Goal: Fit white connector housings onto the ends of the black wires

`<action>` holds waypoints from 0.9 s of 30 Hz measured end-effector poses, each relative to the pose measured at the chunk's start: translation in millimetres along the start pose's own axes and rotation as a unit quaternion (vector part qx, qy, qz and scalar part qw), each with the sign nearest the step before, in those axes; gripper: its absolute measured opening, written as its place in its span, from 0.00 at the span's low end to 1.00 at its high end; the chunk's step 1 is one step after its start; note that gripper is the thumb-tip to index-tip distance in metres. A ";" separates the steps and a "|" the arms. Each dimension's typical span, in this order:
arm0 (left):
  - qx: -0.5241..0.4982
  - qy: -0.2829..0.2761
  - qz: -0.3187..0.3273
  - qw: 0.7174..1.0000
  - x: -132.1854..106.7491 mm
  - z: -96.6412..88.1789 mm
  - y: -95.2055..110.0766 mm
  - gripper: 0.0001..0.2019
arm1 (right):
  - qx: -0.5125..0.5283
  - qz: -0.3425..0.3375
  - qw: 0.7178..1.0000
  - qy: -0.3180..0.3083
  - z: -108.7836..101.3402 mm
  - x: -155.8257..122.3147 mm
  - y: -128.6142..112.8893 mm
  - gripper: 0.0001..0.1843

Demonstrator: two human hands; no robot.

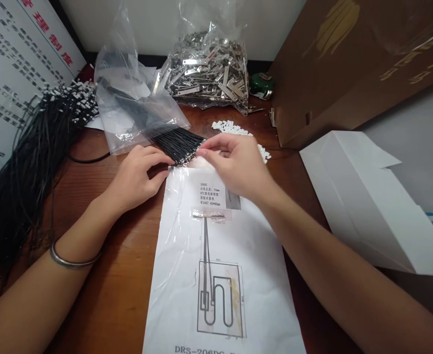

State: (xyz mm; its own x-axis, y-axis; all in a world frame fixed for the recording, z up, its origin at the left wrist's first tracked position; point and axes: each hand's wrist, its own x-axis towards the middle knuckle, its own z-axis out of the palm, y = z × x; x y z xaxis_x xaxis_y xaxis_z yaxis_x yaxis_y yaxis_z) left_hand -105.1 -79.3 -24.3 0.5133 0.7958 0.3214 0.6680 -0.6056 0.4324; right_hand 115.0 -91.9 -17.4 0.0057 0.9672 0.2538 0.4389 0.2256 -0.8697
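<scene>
Roughly between left grip point(138, 169), its hold unclear, and right grip point(240, 162), in close pinch on their ends, black wires point(179, 141).

We observed a flat fan of thin black wires point(177, 141), laid side by side, with small silvery terminals point(187, 159) in an uneven row at the near-right ends. We located these ends just beyond the printed sheet point(175, 236); the wires' far part ran under or inside the clear bag point(118, 137).
</scene>
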 end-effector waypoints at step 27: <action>0.067 0.137 0.187 0.971 16.0 5.3 -11.6 0.08 | 0.137 0.049 0.989 -0.038 41.3 -3.3 15.1 0.03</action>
State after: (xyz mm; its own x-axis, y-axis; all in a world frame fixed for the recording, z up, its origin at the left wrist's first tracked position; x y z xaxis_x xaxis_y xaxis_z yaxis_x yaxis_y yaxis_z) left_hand -101.8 -59.6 -28.7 0.5835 0.4816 0.6539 0.5363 -0.8331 0.1351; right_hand 84.4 -86.8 -48.8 -0.0364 0.9897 0.1385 0.1796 0.1428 -0.9733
